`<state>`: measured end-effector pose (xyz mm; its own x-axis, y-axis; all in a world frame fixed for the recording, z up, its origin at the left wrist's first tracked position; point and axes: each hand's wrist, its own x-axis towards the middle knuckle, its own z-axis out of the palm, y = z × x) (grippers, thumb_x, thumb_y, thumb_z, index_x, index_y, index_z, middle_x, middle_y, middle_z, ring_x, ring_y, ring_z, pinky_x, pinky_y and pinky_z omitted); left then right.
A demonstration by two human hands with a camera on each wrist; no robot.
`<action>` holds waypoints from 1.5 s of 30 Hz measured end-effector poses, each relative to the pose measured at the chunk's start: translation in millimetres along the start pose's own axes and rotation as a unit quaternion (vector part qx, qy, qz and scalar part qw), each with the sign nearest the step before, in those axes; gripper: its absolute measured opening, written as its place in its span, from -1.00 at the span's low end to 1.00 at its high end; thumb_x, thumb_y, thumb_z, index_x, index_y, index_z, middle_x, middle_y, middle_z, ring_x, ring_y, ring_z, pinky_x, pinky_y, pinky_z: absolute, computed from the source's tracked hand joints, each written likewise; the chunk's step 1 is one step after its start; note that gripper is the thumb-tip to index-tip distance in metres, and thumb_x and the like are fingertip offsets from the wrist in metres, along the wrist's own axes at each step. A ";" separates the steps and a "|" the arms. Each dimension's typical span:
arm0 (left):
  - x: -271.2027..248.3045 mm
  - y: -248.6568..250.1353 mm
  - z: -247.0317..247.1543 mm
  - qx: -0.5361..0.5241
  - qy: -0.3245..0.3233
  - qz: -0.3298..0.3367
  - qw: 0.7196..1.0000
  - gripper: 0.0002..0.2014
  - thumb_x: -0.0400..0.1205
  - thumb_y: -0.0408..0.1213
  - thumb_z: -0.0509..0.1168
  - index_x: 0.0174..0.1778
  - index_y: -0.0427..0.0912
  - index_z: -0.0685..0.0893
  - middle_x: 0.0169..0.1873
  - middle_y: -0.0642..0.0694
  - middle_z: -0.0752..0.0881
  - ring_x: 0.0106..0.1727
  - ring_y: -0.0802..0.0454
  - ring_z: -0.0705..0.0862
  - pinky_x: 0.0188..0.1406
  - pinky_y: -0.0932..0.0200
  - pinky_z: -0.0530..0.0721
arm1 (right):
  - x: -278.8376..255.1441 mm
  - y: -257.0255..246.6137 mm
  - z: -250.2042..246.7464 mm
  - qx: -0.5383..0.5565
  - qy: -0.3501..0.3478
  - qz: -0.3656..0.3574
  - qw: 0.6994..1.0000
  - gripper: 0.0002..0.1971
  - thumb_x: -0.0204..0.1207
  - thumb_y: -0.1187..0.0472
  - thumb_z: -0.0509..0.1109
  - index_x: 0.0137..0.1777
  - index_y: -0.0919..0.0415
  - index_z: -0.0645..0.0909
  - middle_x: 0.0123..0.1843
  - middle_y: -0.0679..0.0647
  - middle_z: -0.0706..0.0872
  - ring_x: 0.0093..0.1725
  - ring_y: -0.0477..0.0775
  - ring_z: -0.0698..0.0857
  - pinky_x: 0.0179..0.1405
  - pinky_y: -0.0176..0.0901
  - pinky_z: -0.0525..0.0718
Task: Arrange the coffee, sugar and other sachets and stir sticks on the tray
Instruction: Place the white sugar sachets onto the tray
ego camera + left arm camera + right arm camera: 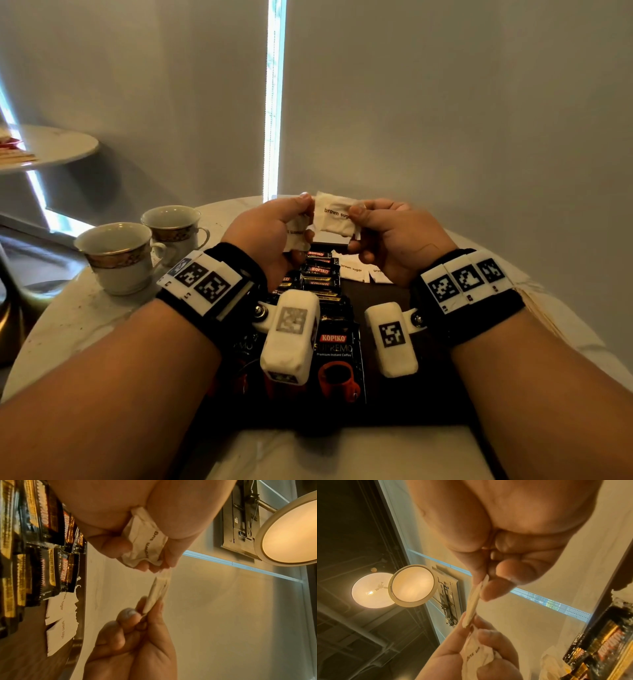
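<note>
My left hand (pixel 301 219) grips a crumpled bunch of white brown sugar sachets (pixel 297 233) against its palm, above the far end of the dark tray (pixel 411 394). My right hand (pixel 356 222) pinches one flat brown sugar sachet (pixel 335 216) between thumb and fingers; its other edge meets my left fingertips. The left wrist view has this sachet (pixel 157 592) edge-on between the hands and the bunch (pixel 145 540) in the left hand. Black Kopiko coffee sachets (pixel 318 270) lie in overlapping rows on the tray. Two brown sugar sachets (pixel 352 270) lie beside them on the right.
Two gold-banded cups (pixel 116 257) (pixel 174 229) stand on the round marble table to the left of the tray. Pale wooden stir sticks (pixel 537 308) lie on the table right of the tray. A small side table (pixel 58 147) is at far left.
</note>
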<state>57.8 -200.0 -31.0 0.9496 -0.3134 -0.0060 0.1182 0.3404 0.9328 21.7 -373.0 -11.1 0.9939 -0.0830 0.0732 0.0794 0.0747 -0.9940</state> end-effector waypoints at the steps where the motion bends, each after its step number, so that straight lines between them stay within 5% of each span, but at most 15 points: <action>1: 0.3 1.1 -1.6 -0.007 0.005 0.001 1.000 -0.80 0.73 -0.14 0.30 -0.10 -0.15 0.73 -0.33 -0.01 0.69 -0.45 0.12 0.58 -0.62 0.28 0.46 | 1.8 0.2 -2.4 0.010 0.009 0.002 1.000 -0.93 0.65 0.30 0.37 0.03 0.30 0.65 -0.31 0.18 0.78 -0.51 0.04 0.67 -0.70 -0.28 0.45; 6: 2.4 4.7 -5.5 -0.039 0.024 0.001 0.999 -0.79 0.74 -0.14 0.30 -0.15 -0.10 0.73 -0.33 0.03 0.68 -0.45 0.13 0.57 -0.63 0.27 0.45 | 20.7 8.9 -28.7 0.017 0.096 0.005 0.995 -0.82 0.63 0.30 0.40 0.18 0.32 0.60 -0.24 0.18 0.70 -0.51 -0.04 0.57 -0.72 -0.29 0.37; 11: 0.7 3.9 -2.0 -0.036 0.012 0.010 0.999 -0.78 0.75 -0.12 0.28 -0.14 -0.10 0.72 -0.31 0.02 0.66 -0.50 0.13 0.58 -0.63 0.28 0.46 | 38.5 41.9 -54.3 0.004 0.169 0.115 0.979 -0.86 0.60 0.35 0.33 0.13 0.34 0.59 -0.04 0.25 0.60 -0.52 -0.06 0.53 -0.71 -0.26 0.36; 18: 1.9 4.0 -2.6 -0.038 0.006 0.006 0.999 -0.79 0.74 -0.11 0.29 -0.14 -0.08 0.72 -0.33 0.05 0.66 -0.48 0.13 0.58 -0.63 0.27 0.44 | 37.7 61.7 -61.6 -0.029 0.131 0.200 0.971 -0.75 0.65 0.44 0.19 0.25 0.41 0.61 -0.15 0.23 0.70 -0.48 -0.09 0.51 -0.71 -0.34 0.37; 26: 0.2 3.5 -0.1 -0.032 0.007 0.003 0.999 -0.78 0.74 -0.11 0.29 -0.17 -0.08 0.72 -0.34 0.05 0.67 -0.48 0.13 0.57 -0.64 0.28 0.43 | 41.6 63.0 -67.8 -0.112 0.077 0.244 0.960 -0.71 0.65 0.37 0.27 0.31 0.24 0.69 0.07 0.23 0.73 -0.46 -0.11 0.49 -0.65 -0.34 0.39; 38: -0.4 3.1 0.4 -0.029 0.005 -0.006 1.000 -0.77 0.74 -0.10 0.29 -0.18 -0.08 0.73 -0.32 0.05 0.67 -0.47 0.14 0.58 -0.63 0.30 0.44 | 34.6 56.2 -56.0 -0.149 0.079 0.221 0.961 -0.70 0.67 0.48 0.22 0.26 0.25 0.69 0.06 0.26 0.78 -0.43 -0.10 0.59 -0.62 -0.34 0.50; 45: -1.2 2.1 0.1 -0.030 -0.007 -0.010 0.999 -0.80 0.74 -0.12 0.28 -0.13 -0.09 0.72 -0.31 0.04 0.66 -0.47 0.14 0.58 -0.61 0.30 0.44 | 31.6 55.3 -51.6 -0.159 0.093 0.209 0.960 -0.74 0.68 0.51 0.20 0.17 0.27 0.67 -0.12 0.22 0.74 -0.37 -0.04 0.63 -0.56 -0.31 0.64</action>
<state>56.9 -199.0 -29.0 0.9426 -0.3335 -0.0191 0.1550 0.3859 0.9094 53.6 -422.8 -67.9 0.9001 -0.2907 -0.3245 -0.3811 -0.1646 -0.9097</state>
